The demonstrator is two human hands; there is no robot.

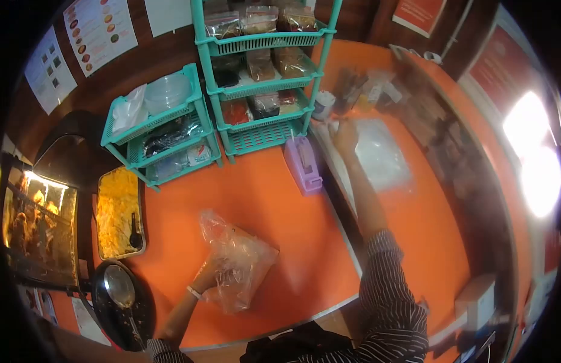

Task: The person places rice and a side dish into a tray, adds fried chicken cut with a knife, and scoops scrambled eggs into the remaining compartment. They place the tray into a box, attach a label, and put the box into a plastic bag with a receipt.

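While the left hand clutches a plastic bag at lower centre, the right hand, upper centre, hides its grip.

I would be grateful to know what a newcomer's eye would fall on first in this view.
The bright orange counter fills the middle of the view, and near its front edge the left hand grips a crumpled clear plastic bag. At the back stand teal shelf racks loaded with packets. The right hand reaches far out, to the right of a purple device.
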